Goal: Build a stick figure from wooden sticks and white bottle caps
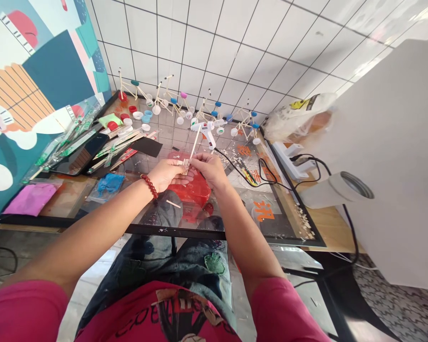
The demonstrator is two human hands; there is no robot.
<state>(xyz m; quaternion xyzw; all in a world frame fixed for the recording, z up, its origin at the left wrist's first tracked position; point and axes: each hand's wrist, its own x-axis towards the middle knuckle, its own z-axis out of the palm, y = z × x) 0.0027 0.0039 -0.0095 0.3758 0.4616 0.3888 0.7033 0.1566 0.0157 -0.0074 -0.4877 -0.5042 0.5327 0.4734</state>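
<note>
Both forearms enter from the lower corners, pink sleeves (32, 304) above the elbow, and converge over the middle of the bench (109, 222). The near edge of the bench is crossed by both arms. Just inside that edge, below the hands, one loose stick (173, 204) lies flat. Beyond it is a translucent red item (192, 191), partly beneath the hands.

The left hand (167, 174), with a red bead bracelet (149, 185) at its wrist, is turned inward. Its thumb and forefinger are pinched on a small cluster of short stick pieces (185, 165); the remaining fingers extend loosely below. The right hand (211, 168) meets it from the opposite side, fingers bent, thumb and fingertips closed about the lower end of a long pale stick (195, 141), which stands tilted, its top leaning right. Exact contact between stick and cluster is too small to tell.

Just past the hands rests a white glue gun (207, 133), its black cable (235, 166) trailing right. Farther left lie loose sticks (119, 144) and a black sheet (148, 147). Stick models (164, 102) with coloured discs line the far edge, before a white tiled wall (199, 42).
</note>
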